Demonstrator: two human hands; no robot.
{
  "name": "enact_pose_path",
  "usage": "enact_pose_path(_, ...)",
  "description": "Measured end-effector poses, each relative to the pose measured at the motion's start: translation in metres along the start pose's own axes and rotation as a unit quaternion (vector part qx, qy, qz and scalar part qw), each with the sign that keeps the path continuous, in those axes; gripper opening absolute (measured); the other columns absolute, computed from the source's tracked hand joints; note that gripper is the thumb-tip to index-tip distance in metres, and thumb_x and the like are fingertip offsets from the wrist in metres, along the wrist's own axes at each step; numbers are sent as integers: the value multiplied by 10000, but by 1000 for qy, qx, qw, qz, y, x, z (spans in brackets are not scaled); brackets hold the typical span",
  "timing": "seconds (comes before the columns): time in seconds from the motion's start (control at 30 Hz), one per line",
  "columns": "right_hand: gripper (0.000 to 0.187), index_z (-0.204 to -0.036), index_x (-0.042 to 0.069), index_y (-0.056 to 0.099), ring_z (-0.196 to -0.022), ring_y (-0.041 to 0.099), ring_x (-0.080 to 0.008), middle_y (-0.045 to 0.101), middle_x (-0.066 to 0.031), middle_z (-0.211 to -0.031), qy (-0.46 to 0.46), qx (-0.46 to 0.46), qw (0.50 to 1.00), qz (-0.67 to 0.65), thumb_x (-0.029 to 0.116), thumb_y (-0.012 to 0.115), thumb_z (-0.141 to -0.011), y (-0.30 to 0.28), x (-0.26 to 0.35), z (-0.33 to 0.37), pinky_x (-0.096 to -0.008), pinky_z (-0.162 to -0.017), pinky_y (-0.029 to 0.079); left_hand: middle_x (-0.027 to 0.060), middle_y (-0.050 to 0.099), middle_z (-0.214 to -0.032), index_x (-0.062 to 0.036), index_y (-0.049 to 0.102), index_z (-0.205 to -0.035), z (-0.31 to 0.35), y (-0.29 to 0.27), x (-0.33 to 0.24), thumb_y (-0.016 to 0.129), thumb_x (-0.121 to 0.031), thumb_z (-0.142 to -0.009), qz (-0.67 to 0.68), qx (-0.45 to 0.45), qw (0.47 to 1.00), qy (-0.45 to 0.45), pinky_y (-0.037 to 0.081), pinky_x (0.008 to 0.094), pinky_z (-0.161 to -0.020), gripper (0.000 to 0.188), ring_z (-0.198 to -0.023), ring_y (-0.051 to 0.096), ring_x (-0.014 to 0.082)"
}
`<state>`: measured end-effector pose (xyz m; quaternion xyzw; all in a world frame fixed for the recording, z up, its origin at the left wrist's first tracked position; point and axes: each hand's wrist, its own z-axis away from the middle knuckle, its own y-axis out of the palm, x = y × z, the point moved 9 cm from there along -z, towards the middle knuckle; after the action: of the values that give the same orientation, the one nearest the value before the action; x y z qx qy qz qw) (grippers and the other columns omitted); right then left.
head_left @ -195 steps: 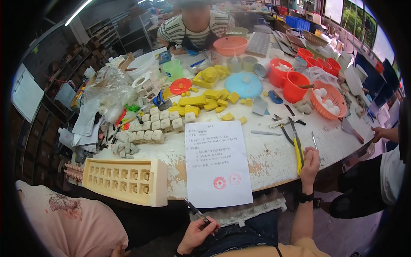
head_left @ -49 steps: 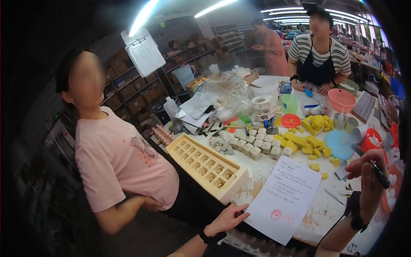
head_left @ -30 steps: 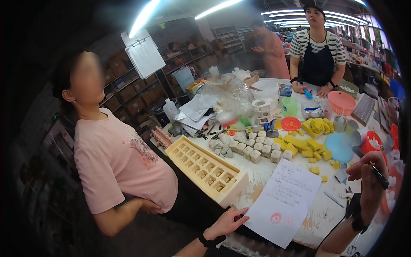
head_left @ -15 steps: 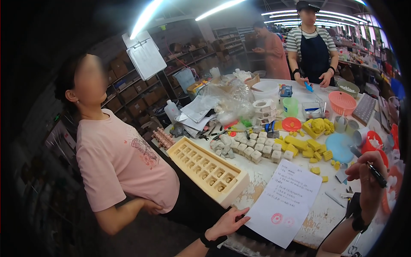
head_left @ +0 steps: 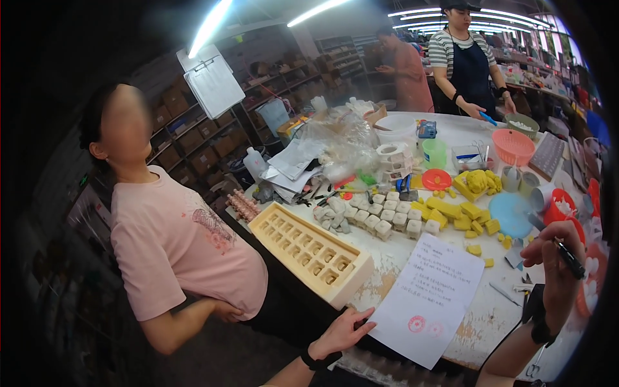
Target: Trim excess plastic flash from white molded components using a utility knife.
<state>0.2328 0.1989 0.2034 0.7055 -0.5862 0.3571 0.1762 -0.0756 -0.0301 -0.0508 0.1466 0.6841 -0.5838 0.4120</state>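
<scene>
Two bare hands, one paper sheet (head_left: 422,290), one pen (head_left: 571,260). At far left, a co-worker in a pink shirt (head_left: 184,248) is seen standing by the table (head_left: 390,258). A cream tray (head_left: 354,284) with two rows of pockets is set along the near table edge, left of the sheet.

Left hand (head_left: 336,337): placed below the tray's right end, fingertips aimed right, at the sheet's left edge close to its lower-left corner. Index and thumb are parted slightly; nothing is seen pinched. Whether the paper is pressed or barely met can't be told.

Sheet: laid directly right of the left fingers, long axis slanted from lower left to upper right, near end apparently run past the table edge. Left hand is clearly the nearer one. Two round red stamps are printed toward the near end. White blocks (head_left: 389,219) are grouped past the top-left corner, yellow clay (head_left: 461,216) past the top end. A slim knife (head_left: 505,295) is laid just right of the sheet.

Right hand (head_left: 560,284): held up at far right, well apart from the paper. Fingers are curled, pen gripped across them, slanted upper left to lower right. From these fingers, the sheet is found left and lower.
</scene>
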Motion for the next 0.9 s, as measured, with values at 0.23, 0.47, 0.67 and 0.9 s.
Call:
enact_pose_path(0.23,214,-1014,33,536,-637,635,-115,678,-101,-745,-14,-1,1000,2,242,582,-1022,-2,6,-1,-232,-588,506,142,559,-944,-76,594,-1369,-2,0,-8,679,-303,-959,-15,-3,1000,18,476,300,-788,476,-838,573,222)
enact_pose_path(0.47,213,-992,25,543,-631,643,-115,683,-103,-742,-5,-7,1000,-18,230,600,-1011,3,4,-1,-232,-577,514,145,558,-954,-77,587,-1376,0,-1,-5,663,-323,-968,-21,-7,1000,17,474,305,-803,482,-850,570,231)
enact_pose_path(0.67,210,-999,23,541,-627,640,-118,682,-103,-743,-8,-6,1000,-5,225,595,-1012,-1,7,0,-234,-584,516,145,556,-955,-80,584,-1381,0,1,-6,662,-330,-968,-15,1,1000,10,475,304,-808,489,-852,570,231)
enact_pose_path(0.9,216,-1003,23,543,-622,636,-119,684,-106,-744,-13,-3,1000,-8,235,588,-1014,0,4,-1,-233,-579,509,145,553,-954,-81,581,-1386,0,0,-6,662,-333,-968,-16,7,1000,0,475,304,-806,495,-855,568,226)
